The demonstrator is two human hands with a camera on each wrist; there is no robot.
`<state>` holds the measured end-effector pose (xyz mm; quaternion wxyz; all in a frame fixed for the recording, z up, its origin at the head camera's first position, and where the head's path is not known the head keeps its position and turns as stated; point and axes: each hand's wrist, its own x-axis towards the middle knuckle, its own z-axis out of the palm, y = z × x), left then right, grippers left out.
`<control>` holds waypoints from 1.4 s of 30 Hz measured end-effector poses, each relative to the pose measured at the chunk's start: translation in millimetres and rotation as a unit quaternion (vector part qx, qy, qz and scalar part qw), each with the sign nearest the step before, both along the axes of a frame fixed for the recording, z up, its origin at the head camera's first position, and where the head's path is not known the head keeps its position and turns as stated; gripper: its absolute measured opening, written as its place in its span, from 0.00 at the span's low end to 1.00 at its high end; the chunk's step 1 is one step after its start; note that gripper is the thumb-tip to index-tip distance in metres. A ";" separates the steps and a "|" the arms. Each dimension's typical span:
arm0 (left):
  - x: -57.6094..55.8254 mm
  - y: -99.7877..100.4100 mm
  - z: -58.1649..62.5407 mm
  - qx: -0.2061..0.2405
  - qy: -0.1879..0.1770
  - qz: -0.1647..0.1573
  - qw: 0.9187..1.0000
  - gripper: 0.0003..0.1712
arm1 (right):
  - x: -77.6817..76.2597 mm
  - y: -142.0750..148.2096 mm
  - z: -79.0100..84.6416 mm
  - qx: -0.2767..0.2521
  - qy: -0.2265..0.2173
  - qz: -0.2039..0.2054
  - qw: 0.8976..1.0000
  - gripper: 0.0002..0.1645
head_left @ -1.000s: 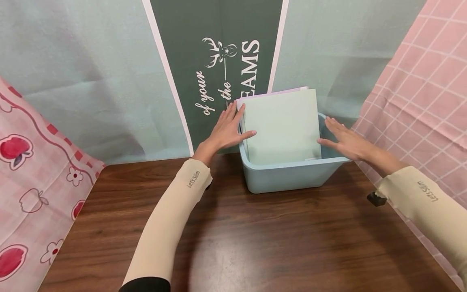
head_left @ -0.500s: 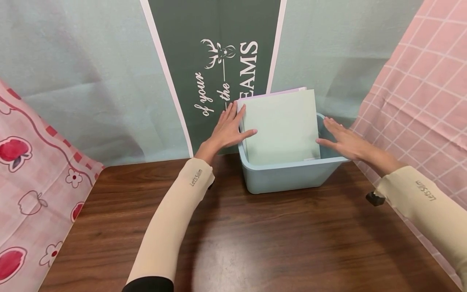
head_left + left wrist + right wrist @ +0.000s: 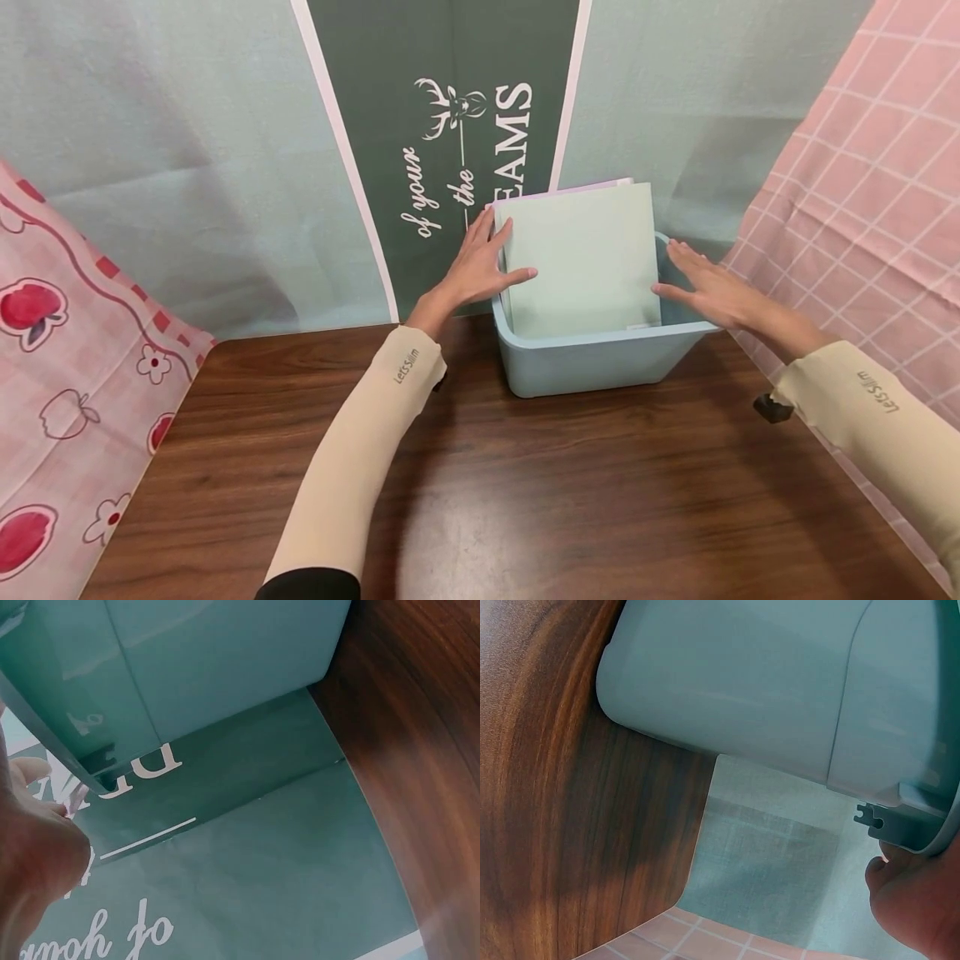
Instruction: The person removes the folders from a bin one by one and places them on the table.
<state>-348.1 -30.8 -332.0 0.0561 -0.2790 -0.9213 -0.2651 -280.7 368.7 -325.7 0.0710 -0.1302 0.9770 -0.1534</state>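
Note:
A light blue plastic bin [image 3: 585,367] stands on the table, and a flat pale green rectangular cover [image 3: 581,258] leans upright in it. Behind that, a thin purple edge [image 3: 570,190] of another flat item shows. My left hand [image 3: 476,267] lies at the left side of these flat items, fingers straight, thumb spread over the green cover's front. On the bin's right rim rests my right hand [image 3: 708,287], fingers extended and thumb apart, near the green cover's right edge. Both wrist views show the bin's outer walls [image 3: 225,660], with each hand only partly visible.
The dark brown wooden table [image 3: 600,492] spreads in front of the bin. A grey-green printed curtain [image 3: 480,50] hangs close behind it. Pink checked cloth [image 3: 885,167] borders the right side, and fruit-patterned cloth [image 3: 82,358] the left.
My left hand has shifted slightly right, its thumb a little further over the green cover. The right hand, the bin and its contents look still.

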 end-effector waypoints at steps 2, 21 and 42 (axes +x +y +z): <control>0.4 1.7 -1.3 0.023 0.001 -0.002 1.000 0.59 | 0.3 0.6 0.3 0.000 0.000 -0.001 1.000 0.57; 4.3 14.8 -4.1 0.246 -0.008 -0.028 0.969 0.48 | 1.8 1.4 0.1 -0.002 0.003 -0.005 1.000 0.57; -1.1 19.9 10.7 0.158 -0.071 -0.097 0.980 0.41 | 1.5 1.3 0.8 -0.011 0.006 0.001 1.000 0.55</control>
